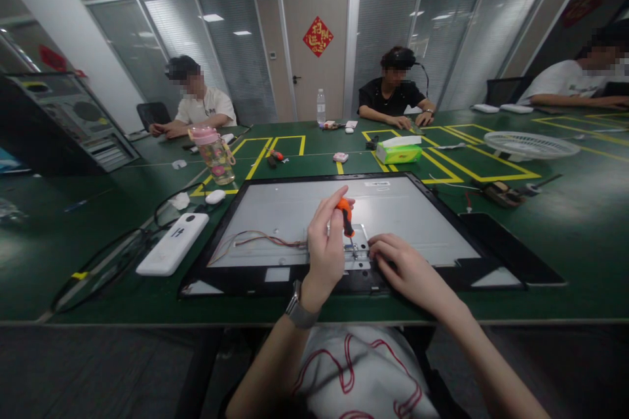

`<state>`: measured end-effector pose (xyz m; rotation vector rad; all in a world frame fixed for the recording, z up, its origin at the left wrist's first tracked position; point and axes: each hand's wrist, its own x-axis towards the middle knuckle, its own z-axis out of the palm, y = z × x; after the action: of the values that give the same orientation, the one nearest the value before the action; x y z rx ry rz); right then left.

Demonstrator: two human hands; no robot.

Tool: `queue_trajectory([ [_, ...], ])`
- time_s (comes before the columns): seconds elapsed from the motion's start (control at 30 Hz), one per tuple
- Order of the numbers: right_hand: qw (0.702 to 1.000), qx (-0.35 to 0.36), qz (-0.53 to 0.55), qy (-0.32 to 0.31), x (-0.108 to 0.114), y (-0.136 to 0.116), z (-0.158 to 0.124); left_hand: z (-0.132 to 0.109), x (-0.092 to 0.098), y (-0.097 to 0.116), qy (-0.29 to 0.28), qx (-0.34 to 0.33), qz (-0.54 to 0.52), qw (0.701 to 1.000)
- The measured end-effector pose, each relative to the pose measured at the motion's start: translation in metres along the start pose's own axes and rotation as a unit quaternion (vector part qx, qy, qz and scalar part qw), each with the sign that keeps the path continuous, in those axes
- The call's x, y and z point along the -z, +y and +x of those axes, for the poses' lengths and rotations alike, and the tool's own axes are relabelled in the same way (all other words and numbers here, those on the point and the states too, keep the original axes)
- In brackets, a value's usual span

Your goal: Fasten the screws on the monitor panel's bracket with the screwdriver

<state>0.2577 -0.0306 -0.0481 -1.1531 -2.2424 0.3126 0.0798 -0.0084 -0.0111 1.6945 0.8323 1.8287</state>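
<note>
My left hand [325, 245], with a watch at the wrist, is closed around a screwdriver [345, 215] with an orange and black handle. The screwdriver tilts, and its shaft points down at a small metal bracket [362, 254]. That bracket sits near the front edge of a flat display panel [268, 206], which lies on its face with its grey back up and a black frame around it. My right hand [405, 268] has its fingers curled against the bracket's right edge. Thin coloured wires [265, 236] run from the bracket to the left across the panel.
A white power bank [174, 242] and black cables [105, 268] lie to the left, near a pink-lided bottle [213, 156]. Beyond the panel stands a green tissue pack [399, 150]. At right are a black slab [511, 247] and a white fan grille [531, 144]. Several people sit around.
</note>
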Motion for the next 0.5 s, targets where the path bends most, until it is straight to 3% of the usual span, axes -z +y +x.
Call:
queue_trajectory([
  [0.1, 1.000, 0.000, 0.001, 0.002, 0.0005, -0.0009, 0.0003, 0.0006, -0.0011, 0.0009, -0.016, -0.018, 0.016, 1.000],
  [0.23, 1.000, 0.000, 0.004, 0.000, 0.0010, -0.0013, 0.0003, 0.0020, -0.0011, 0.0028, 0.005, -0.039, 0.047, 0.998],
  [0.5, 1.000, -0.008, 0.001, -0.012, -0.0001, 0.0003, 0.0004, 0.0011, -0.0014, 0.0015, 0.020, 0.004, 0.020, 1.000],
])
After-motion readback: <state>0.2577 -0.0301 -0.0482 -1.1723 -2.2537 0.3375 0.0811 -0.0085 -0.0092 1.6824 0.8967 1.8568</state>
